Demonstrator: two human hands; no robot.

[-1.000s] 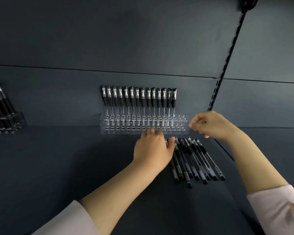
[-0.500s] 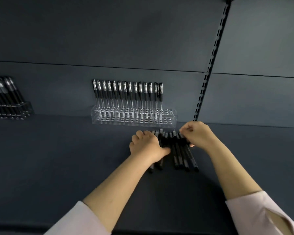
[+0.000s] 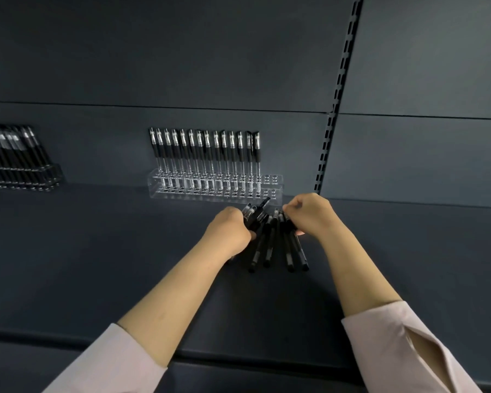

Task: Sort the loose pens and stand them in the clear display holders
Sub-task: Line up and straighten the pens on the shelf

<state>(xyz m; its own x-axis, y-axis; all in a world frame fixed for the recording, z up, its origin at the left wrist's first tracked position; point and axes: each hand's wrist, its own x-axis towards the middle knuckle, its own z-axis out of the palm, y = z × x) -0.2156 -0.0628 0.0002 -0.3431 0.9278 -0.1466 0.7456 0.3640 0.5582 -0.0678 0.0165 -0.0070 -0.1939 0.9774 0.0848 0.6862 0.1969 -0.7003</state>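
Dark rack [image 3: 20,177] left; holder [image 3: 273,185] behind gripped pens [image 3: 269,245].

Black pens [image 3: 270,245], clear holder [image 3: 272,191], dark grey shelf [image 3: 97,251], pale pink sleeves [image 3: 403,350].

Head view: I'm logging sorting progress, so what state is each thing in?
Clear display holder, partly filled; rightmost holes empty.
Standing pens, upright in one row in that holder.
Loose pens, bunched on the shelf, not yet stood.
Left hand, grips the loose pens.
Right hand, fingers curled on the loose pens.
Far-left holder, holds leaning pens, partly out of frame.
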